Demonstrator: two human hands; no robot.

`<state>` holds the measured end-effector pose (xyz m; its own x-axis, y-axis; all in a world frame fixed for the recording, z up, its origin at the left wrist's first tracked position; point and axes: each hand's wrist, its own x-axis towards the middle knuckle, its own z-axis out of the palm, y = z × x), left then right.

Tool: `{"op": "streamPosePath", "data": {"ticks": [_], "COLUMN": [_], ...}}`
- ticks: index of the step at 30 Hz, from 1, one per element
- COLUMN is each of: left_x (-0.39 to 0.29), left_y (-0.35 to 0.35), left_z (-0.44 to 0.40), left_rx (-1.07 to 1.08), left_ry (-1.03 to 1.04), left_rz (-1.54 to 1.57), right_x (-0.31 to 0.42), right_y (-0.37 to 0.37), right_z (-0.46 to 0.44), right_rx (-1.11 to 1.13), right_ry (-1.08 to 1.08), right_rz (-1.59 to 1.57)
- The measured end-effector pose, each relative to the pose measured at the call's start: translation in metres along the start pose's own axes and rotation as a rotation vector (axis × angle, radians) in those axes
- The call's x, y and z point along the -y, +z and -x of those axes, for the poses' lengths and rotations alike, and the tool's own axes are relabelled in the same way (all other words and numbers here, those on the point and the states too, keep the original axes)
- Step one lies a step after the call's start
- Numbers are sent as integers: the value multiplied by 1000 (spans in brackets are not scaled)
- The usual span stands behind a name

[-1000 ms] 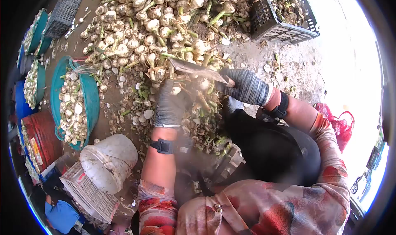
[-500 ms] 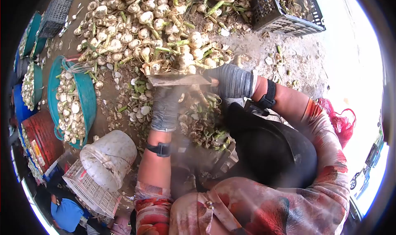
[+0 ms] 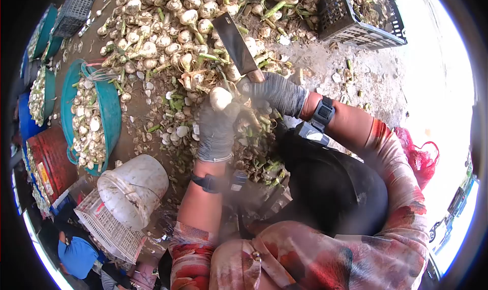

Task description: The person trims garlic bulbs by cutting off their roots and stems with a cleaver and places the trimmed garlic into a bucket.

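Wearing a grey glove, my left hand (image 3: 216, 129) holds a white garlic bulb (image 3: 220, 98) at its upper edge. My right hand (image 3: 274, 92), also gloved, grips the wooden handle of a cleaver (image 3: 236, 45). The dark blade slants up and to the left from the handle, above the bulb. Both hands are close together, and the area between them is partly blurred. Beyond them lies a big heap of garlic bulbs (image 3: 168, 40) with green stems. Cut stems and trimmings (image 3: 254, 157) lie below my hands.
A black crate (image 3: 356, 33) of scraps stands at the upper right. At left are a teal basin (image 3: 109, 122) of garlic, a white bucket (image 3: 147, 180) on a pale crate (image 3: 114, 234), and a red tub (image 3: 53, 157). A person in blue (image 3: 76, 257) is at the lower left.
The cleaver has swung from roughly level to steeply slanted, with its blade end up. A whitish bulb now shows clearly in my left hand. My right hand has shifted slightly left from its earliest position.
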<state>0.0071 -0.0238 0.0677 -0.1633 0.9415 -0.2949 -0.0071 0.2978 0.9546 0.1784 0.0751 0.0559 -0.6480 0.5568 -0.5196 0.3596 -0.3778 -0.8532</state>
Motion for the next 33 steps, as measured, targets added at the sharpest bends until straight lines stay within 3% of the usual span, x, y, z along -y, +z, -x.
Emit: {"op": "streamPosePath", "data": {"ticks": [1, 3, 4, 5, 7, 8, 10, 12, 15, 20, 23, 25, 27, 29, 32, 33], "left_x": [5, 9, 6, 3, 3, 7, 22, 41, 68, 102, 103, 49, -1, -14, -23, -37], "left_y": [1, 8, 8, 7, 3, -1, -13, -23, -34, -45, -39, -21, -8, -19, -99, -140], "left_z": [0, -1, -2, -3, -6, -9, -8, -3, 4, 16, 27, 27, 26, 27, 15, 12], "left_rx": [0, -29, -30, -54, -81, 9, 144, 163, 170, 175, 119, 78, 109, 96, -440, -526], "left_ry": [0, -6, -6, 59, 119, 185, 269, 246, 215, 165, 97, 71, 198, 237, 84, 119], "left_rz": [-1, 230, 231, 124, 18, -103, -287, -328, -361, -371, -167, 7, -193, -242, -254, 62], "right_x": [4, -1, -5, -9, 1, 9, 17, 18, 19, 12, 1, -11, -35, -69, -70, -72], "right_y": [1, 4, 4, -2, -13, -11, -8, -6, -7, 0, 0, -9, -36, -62, -69, -70], "right_z": [2, -2, -3, 1, 14, 25, 40, 48, 49, 48, 42, 30, 8, 13, 29, 32], "right_rx": [34, -15, -88, -86, -169, -196, -159, -149, -89, -38, -26, -33, -104, -275, -482, -553], "right_ry": [-68, 92, -124, -124, -325, -393, -450, -586, -614, -550, -495, -460, 10, -58, -84, -59], "right_rz": [10, 0, 146, 145, 613, 796, 872, 970, 943, 984, 1016, 1038, 1068, 1102, 1004, 932]}}
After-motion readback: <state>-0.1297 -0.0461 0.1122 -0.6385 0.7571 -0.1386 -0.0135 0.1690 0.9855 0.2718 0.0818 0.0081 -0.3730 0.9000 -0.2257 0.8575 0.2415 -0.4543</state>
